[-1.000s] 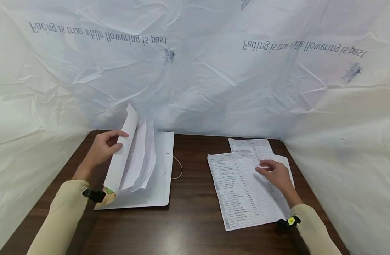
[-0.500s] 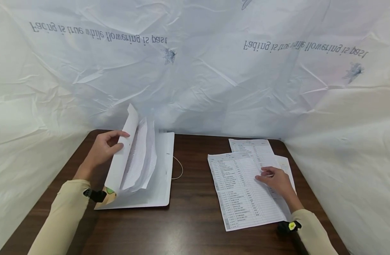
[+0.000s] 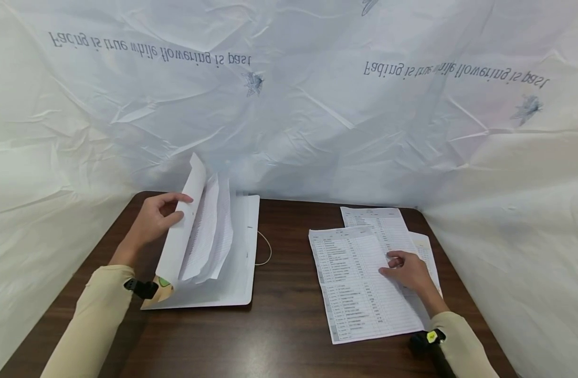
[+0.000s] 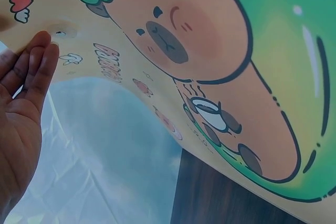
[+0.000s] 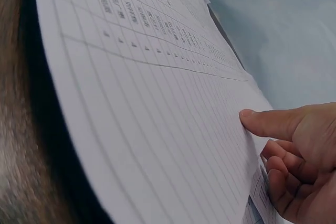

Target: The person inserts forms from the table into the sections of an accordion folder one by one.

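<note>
Folder (image 3: 237, 286) and printed sheets (image 3: 355, 294), before me
Folder: white inside, cartoon-printed cover (image 4: 205, 30) raised at my left, papers (image 3: 203, 236) tilted within. Sheets: ruled, overlapping at my right.

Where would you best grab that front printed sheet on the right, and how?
Probably take the front sheet by its right edge, from the right, thumb on top: it is thin, and that edge appears raised off the papers beneath, at the right hand.
</note>
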{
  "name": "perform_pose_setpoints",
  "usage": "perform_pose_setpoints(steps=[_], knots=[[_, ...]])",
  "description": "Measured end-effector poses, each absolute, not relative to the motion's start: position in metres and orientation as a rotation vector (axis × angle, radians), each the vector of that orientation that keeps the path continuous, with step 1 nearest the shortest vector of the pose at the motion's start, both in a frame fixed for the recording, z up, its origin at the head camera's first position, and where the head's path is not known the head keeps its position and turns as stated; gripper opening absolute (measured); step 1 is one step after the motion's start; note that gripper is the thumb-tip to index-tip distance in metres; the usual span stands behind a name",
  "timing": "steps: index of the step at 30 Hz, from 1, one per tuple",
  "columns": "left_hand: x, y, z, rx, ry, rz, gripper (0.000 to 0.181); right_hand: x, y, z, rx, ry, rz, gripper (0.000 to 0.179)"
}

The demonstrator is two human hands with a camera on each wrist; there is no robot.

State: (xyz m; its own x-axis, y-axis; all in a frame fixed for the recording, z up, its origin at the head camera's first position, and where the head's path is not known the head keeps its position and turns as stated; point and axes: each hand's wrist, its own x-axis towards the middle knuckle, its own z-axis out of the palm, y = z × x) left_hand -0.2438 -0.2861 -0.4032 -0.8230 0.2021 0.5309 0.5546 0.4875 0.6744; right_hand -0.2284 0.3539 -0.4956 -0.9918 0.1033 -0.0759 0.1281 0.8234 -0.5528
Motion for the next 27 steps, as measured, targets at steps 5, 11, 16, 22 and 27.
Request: perform_pose_setpoints(steps=[5,11,16,22,27], knots=[[-0.248,-0.290,-0.408,-0.640,-2.352,-1.281,0.032,-0.227,0.353,-0.494,0.148,2.959,-0.907,0.054],[-0.248,-0.289,-0.407,-0.647,-2.354,-1.260,0.032,-0.227,0.353,-0.487,0.042,2.974,-0.875,0.043],[-0.248,-0.290,-0.406,-0.633,-2.358,-1.258,0.031,-0.226,0.356,-0.481,0.007,2.947,-0.899,0.037],[-0.246,-0.290,-0.405,-0.620,-2.360,-1.262,0.031,-0.223,0.359,-0.471,0.017,2.902,-0.952,0.032],[-0.228,-0.277,-0.383,-0.614,-2.369,-1.275,0.029,-0.222,0.360,-0.465,0.045,2.877,-1.036,0.034]])
